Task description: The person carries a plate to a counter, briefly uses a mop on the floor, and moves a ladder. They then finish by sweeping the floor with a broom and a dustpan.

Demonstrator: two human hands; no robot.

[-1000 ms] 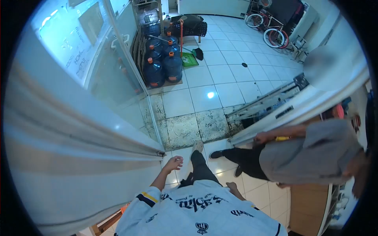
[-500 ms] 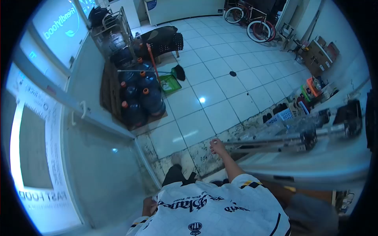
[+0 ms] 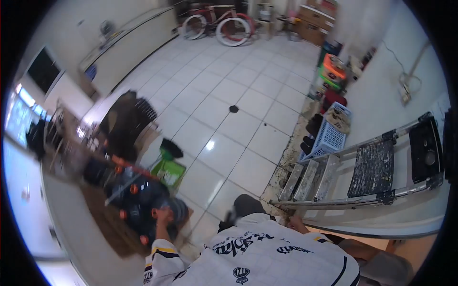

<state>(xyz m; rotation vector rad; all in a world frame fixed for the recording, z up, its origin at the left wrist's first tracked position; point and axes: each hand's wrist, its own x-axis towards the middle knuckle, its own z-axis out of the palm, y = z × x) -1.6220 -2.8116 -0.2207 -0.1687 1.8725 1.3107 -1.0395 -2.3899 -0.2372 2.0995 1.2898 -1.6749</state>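
Note:
My left hand is out in front of my body, its fingers curled in and a little blurred, with nothing visible in them. In this view it overlaps the large dark blue water jugs with orange caps. Low beside my right side, my right hand is partly hidden by my white shirt. It is nearest to the lower end of an aluminium stepladder, which leans along the right wall, and its fingers are mostly out of sight.
A green dustpan and a broom lie by the jugs. On the right stand a blue basket and stacked goods along the wall. A bicycle is at the back. White tiles cover the floor, with a dark drain.
My view has turned left to right and moved forward past the glass door. The right hand has dropped back beside my body, while the left has swung forward over the jugs in view.

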